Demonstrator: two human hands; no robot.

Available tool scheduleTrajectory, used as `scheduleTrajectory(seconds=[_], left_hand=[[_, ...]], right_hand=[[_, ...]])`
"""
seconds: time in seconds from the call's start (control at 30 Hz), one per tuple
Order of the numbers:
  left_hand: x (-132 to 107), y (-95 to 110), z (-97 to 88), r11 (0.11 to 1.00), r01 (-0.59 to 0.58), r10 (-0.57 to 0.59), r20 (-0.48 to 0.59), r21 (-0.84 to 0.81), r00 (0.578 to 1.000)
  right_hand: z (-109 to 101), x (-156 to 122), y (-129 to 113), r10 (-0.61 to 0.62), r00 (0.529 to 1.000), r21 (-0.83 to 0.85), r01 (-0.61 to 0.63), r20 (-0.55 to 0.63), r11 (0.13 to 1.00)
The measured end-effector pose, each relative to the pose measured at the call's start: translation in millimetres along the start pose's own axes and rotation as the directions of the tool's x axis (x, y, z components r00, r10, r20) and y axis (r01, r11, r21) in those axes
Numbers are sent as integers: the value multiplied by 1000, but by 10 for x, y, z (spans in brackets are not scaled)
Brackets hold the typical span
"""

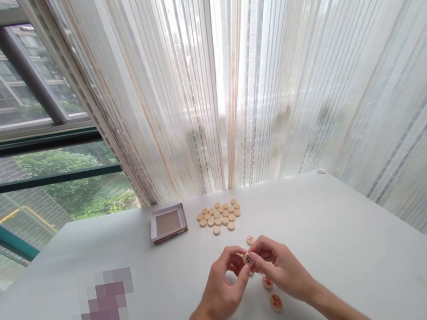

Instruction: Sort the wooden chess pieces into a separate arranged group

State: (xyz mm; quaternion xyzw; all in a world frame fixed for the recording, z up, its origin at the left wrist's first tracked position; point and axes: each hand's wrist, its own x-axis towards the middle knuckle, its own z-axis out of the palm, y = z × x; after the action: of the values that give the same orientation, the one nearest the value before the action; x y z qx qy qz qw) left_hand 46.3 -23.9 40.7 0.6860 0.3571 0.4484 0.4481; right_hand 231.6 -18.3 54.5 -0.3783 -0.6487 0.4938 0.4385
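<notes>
A wooden disc bearing a black character (247, 259) is held up above the white tabletop (358, 267), pinched between the thumb and fingers of the left hand (223, 284) on one side and of the right hand (283, 267) on the other. Just beyond the fingers, a disc with a red mark (250, 240) is seen. Nearer the body, between the forearms, two more red-marked discs (275, 302) are laid face up, the upper one partly covered by the right hand. Farther off, a cluster of pale discs (217, 214) is spread beside a shallow open box (184, 219). The far edge is bordered by a striped curtain (204, 101).
</notes>
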Motion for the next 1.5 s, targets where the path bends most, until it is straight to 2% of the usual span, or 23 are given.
scheduleTrajectory(seconds=[0.2,0.47,0.77,1.0,1.17,1.27,1.37,1.5], left_hand=[[15,-173,-50,977,84,-94,-42,-199,995],[16,-128,4,980,116,-130,-80,-162,988],[23,-88,-54,983,111,-121,-60,-144,991],[87,-125,-148,975,123,-155,-171,-185,973],[110,-158,-145,956,150,-199,-184,-251,963],[104,-175,-103,934,186,-240,-148,-306,959],[92,-177,-62,927,177,-230,-130,-332,964],[83,-149,-71,936,150,-208,-157,-318,966]], right_hand=[[36,-6,-68,-34,999,1,34,38,999],[53,1,-65,-84,994,-58,89,75,994],[-21,7,-36,-130,988,-140,140,79,980],[-166,54,-22,-113,991,-248,93,-67,964],[-214,81,13,-158,983,-289,125,-94,949],[-169,69,19,-202,978,-322,174,-57,931],[-112,47,11,-240,971,-344,230,11,910],[-129,41,1,-288,957,-392,277,32,877]])
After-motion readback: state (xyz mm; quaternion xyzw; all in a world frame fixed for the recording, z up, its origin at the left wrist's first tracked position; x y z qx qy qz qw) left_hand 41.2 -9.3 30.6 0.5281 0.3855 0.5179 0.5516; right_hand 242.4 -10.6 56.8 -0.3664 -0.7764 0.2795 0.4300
